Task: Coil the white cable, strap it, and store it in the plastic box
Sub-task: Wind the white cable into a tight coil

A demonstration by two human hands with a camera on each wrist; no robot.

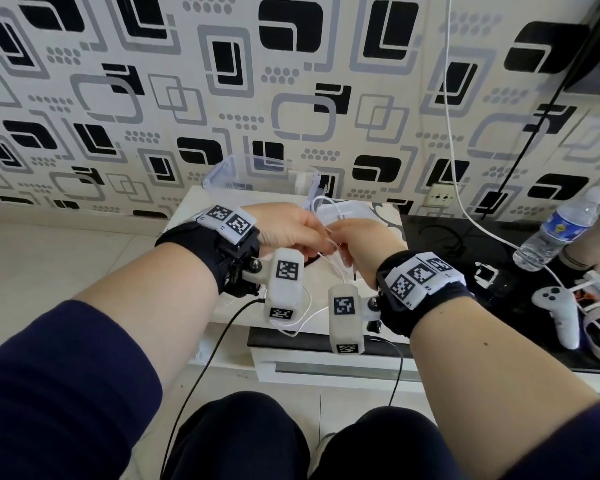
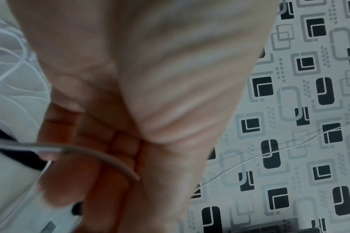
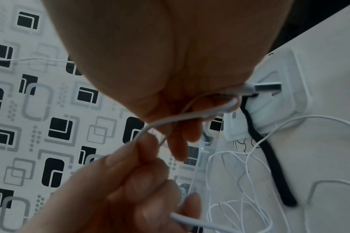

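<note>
Over the white table both hands meet on the thin white cable. My left hand pinches a strand, with its fingers curled round the cable. My right hand holds the cable near its end, and the USB plug sticks out past the fingers. Loose loops lie on the table and hang over its front edge. A black strap lies flat on the table beside the loops. The clear plastic box stands open behind the hands, its lid to the right.
A water bottle and a white controller sit on the black glossy surface to the right. Another white cable and a black one hang down the patterned wall near a socket.
</note>
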